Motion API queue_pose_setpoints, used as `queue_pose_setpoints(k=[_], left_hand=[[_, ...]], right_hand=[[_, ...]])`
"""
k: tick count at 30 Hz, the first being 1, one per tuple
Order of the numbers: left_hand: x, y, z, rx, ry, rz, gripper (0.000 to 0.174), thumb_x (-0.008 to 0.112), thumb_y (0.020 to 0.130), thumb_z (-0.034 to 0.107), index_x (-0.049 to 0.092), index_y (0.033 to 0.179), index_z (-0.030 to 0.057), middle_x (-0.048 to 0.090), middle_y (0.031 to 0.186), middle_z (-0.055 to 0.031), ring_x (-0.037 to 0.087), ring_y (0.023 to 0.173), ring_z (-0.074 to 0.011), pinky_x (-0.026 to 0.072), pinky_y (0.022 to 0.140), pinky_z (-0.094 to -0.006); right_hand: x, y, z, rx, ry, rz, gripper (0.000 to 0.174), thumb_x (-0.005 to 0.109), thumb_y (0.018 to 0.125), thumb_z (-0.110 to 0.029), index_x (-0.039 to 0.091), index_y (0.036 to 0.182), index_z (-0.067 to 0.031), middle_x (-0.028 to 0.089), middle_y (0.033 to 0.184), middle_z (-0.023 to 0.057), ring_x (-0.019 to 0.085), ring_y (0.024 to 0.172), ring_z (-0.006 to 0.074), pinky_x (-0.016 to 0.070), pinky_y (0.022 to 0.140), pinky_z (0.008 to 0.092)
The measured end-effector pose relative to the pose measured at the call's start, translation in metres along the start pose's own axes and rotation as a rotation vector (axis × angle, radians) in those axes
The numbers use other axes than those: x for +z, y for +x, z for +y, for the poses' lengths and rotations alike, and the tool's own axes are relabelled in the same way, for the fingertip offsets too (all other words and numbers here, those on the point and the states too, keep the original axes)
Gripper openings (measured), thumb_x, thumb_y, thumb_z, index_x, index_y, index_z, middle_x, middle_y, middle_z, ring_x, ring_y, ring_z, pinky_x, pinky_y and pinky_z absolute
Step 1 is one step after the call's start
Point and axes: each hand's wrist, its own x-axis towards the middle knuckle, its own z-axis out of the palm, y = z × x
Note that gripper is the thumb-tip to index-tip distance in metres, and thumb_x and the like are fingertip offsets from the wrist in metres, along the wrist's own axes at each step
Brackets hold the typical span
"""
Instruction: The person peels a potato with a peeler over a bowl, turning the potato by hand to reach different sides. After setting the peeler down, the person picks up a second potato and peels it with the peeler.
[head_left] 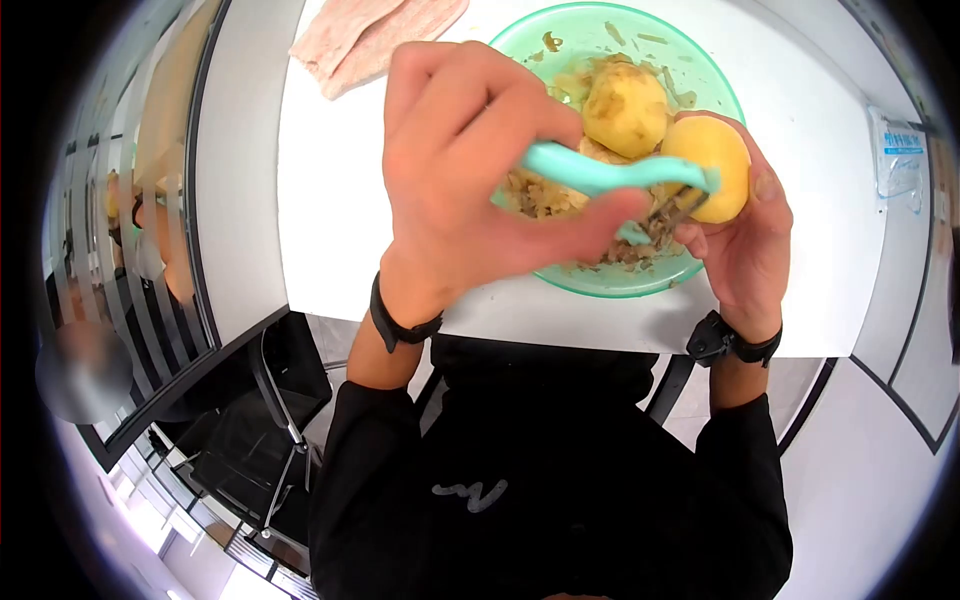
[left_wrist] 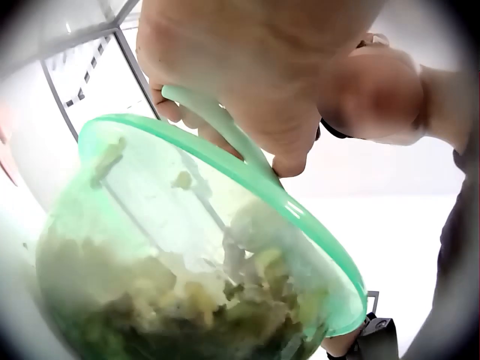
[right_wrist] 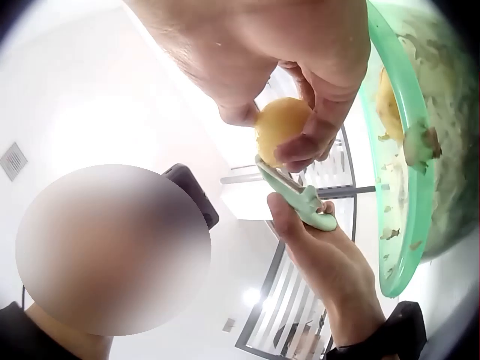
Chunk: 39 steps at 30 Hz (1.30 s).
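White tabletop: under green bowl
Peeler: clamped in left hand, fingers curled, blade rightward
Peeled potato: between right hand's fingers, just beside blade; contact unclear
Long axis: unclear, nearly round
Nearer hand: right

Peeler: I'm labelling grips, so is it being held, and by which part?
Yes, by its handle: the left hand grips the peeler there, with the blade end beyond the fingers, by the potato.

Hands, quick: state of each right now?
Left hand: closed around the peeler handle.
Right hand: closed on a potato, fingers and thumb gripping it.
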Motion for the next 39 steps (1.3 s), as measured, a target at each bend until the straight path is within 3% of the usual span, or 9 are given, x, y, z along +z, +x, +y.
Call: queue_pose_setpoints(k=[8, 14, 26, 35, 39], left_hand=[[0.001, 0.001, 0.006, -0.02, -0.054, 0.004, 0.037, 0.089, 0.052, 0.022, 0.069, 0.081, 0.0122, 0.059, 0.086, -0.0033, 0.051, 0.088, -0.0226, 0.0426, 0.074, -0.0333], [-0.004, 0.0, -0.006, -0.031, 0.028, -0.016, 0.034, 0.09, 0.058, 0.023, 0.069, 0.082, 0.0112, 0.06, 0.087, -0.0037, 0.051, 0.088, -0.0226, 0.0426, 0.074, -0.0333], [0.001, 0.0, 0.002, -0.072, -0.077, -0.027, 0.034, 0.09, 0.062, 0.022, 0.068, 0.084, 0.0097, 0.059, 0.086, -0.004, 0.053, 0.087, -0.023, 0.0424, 0.075, -0.0335], [0.0, 0.0, -0.006, -0.074, -0.018, 0.016, 0.034, 0.09, 0.062, 0.021, 0.068, 0.084, 0.0093, 0.06, 0.086, -0.0042, 0.053, 0.085, -0.0224, 0.0426, 0.074, -0.0333], [0.0, 0.0, -0.002, -0.067, -0.072, -0.008, 0.032, 0.089, 0.063, 0.02, 0.068, 0.084, 0.0094, 0.061, 0.086, -0.0042, 0.053, 0.085, -0.0222, 0.0424, 0.073, -0.0331]], right_hand=[[0.002, 0.0, 0.001, -0.004, 0.0, 0.052, 0.062, 0.053, 0.102, -0.044, 0.049, 0.137, 0.0071, 0.07, 0.099, 0.0152, 0.07, 0.067, 0.0171, 0.0525, 0.056, 0.0245], [-0.005, 0.001, 0.003, -0.016, 0.002, -0.028, 0.06, 0.053, 0.102, -0.043, 0.049, 0.136, 0.0063, 0.069, 0.096, 0.0149, 0.07, 0.068, 0.0173, 0.0531, 0.056, 0.0245], [0.0, 0.002, 0.005, -0.088, -0.07, 0.044, 0.065, 0.065, 0.095, -0.041, 0.048, 0.139, 0.0042, 0.068, 0.109, 0.0173, 0.073, 0.076, 0.023, 0.0605, 0.064, 0.0284], [-0.009, 0.003, 0.004, -0.079, -0.048, -0.05, 0.068, 0.067, 0.093, -0.044, 0.046, 0.137, 0.0031, 0.068, 0.11, 0.0184, 0.074, 0.079, 0.0243, 0.0617, 0.065, 0.0291], [-0.003, 0.002, 0.006, -0.109, -0.074, 0.025, 0.068, 0.07, 0.092, -0.042, 0.045, 0.137, 0.0021, 0.068, 0.112, 0.0185, 0.075, 0.084, 0.0247, 0.0629, 0.069, 0.0301]])
